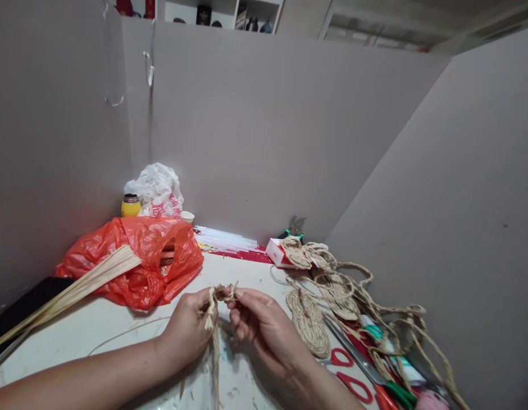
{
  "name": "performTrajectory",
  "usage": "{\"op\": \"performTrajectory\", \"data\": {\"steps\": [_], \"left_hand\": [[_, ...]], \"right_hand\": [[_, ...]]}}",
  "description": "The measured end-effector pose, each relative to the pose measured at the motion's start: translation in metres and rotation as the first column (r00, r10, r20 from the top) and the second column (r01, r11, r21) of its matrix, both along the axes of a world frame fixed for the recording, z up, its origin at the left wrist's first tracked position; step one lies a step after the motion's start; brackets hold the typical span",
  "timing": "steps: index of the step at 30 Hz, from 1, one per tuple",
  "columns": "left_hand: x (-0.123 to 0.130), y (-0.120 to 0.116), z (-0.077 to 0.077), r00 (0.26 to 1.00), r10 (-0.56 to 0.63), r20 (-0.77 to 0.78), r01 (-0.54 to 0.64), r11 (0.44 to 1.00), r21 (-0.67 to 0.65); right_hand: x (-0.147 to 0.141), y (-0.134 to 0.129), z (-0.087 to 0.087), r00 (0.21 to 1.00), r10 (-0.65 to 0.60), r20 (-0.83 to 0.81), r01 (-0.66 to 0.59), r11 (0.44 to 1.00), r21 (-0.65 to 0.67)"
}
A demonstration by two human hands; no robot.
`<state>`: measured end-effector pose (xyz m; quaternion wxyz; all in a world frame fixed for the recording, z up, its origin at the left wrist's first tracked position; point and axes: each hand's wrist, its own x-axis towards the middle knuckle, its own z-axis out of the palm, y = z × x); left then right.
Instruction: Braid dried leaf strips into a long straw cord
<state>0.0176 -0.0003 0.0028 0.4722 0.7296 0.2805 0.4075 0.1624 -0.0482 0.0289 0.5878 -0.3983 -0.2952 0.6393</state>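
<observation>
Both of my hands meet over the white table (152,344), holding a small piece of braided straw cord (212,310) between them. My left hand (189,322) pinches one side of it, with its fingers mostly turned from view. On the other side, the thumb and forefinger of my right hand (261,316) grip the frayed end. Loose strands of the cord hang down toward the table's front edge. Nearest to my right hand lies a woven straw sole (308,322), flat on the table, with red-handled scissors (355,387) just in front of it.
A red plastic bag (131,256) with dry straw leaves (97,273) across it sits at left. White glue sticks (227,239) lie along the back. More woven soles (338,293), coiled cord (400,319) and green-handled shears (400,393) crowd the right. Grey partitions (246,131) surround the table.
</observation>
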Motion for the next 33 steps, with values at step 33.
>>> {"op": "performTrajectory", "data": {"steps": [33], "left_hand": [[0.002,-0.009,-0.004,0.952,-0.03,-0.305,0.085,0.982,0.169]], "right_hand": [[0.017,0.011,-0.005,0.919,0.132,0.371,-0.121,0.991,-0.054]]}}
